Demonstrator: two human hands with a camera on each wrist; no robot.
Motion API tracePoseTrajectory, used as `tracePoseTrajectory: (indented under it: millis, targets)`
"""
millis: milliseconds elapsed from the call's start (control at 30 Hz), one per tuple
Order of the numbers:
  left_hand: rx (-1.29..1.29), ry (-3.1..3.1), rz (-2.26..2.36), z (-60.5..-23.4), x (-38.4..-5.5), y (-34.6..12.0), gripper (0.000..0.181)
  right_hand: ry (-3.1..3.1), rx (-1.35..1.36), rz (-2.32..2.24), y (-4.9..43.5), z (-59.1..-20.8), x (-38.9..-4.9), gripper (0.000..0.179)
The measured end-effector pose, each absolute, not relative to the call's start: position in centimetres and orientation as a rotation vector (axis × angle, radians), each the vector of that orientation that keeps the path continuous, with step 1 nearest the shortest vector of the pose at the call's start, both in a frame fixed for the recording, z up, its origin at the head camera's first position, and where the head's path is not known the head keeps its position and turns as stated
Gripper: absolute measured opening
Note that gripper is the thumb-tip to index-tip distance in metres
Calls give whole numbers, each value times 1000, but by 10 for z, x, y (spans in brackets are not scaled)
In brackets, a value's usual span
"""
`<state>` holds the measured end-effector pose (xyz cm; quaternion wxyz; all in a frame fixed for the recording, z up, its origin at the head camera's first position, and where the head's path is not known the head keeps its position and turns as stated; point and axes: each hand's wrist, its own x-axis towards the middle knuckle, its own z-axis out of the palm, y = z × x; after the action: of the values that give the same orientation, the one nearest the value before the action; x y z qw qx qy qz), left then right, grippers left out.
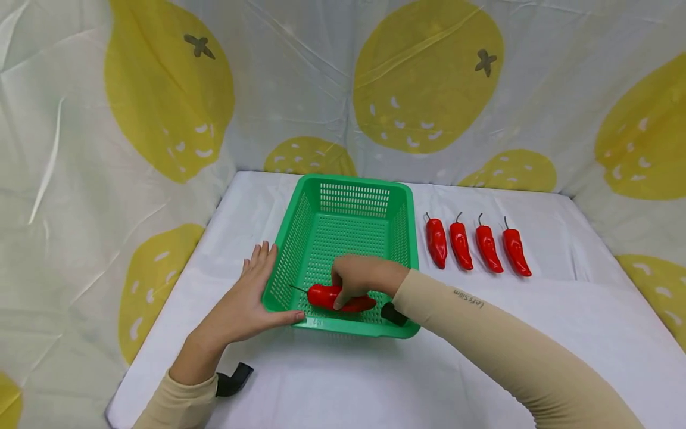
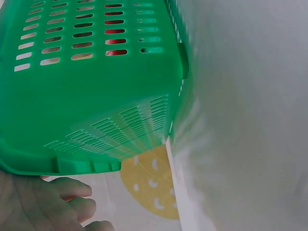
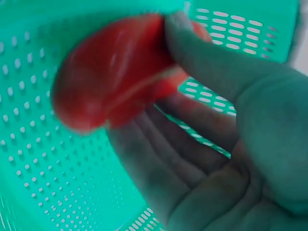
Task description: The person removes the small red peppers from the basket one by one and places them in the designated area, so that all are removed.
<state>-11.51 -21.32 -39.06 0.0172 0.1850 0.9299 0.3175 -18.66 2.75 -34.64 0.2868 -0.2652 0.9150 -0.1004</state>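
Note:
A green plastic basket (image 1: 343, 325) with slotted walls stands on the white-covered table. Inside its near end, my right hand (image 1: 356, 277) grips a glossy red chili pepper (image 1: 323, 296), thumb on one side and fingers on the other. The pepper lies crosswise in the head view, its thin stem pointing left, and my hand hides its middle. In the right wrist view the pepper (image 3: 110, 72) looks blurred between thumb and fingers. At the basket's near left corner my left hand (image 1: 249, 301) rests against the rim, fingers straight and thumb along the front edge.
Several red chili peppers (image 1: 459, 244) lie in a row to the right of the basket, stems pointing away. A pale cloth with yellow lemon prints (image 1: 429, 71) hangs behind and at both sides. Black wrist mounts (image 1: 234, 379) show near each sleeve.

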Motion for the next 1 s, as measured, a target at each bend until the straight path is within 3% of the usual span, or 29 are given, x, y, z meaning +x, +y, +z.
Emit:
tracePoseTrajectory:
  millis: [467, 800, 1000]
  targets:
    - [567, 2901, 963, -393, -118, -216, 132, 2651, -591, -497, 83, -289, -223, 26]
    - [565, 2898, 963, -394, -118, -216, 131, 2758, -193, -649, 180, -262, -257, 40]
    - [531, 2893, 964, -396, -115, -217, 130, 2810, -2, -664, 257, -266, -266, 45]
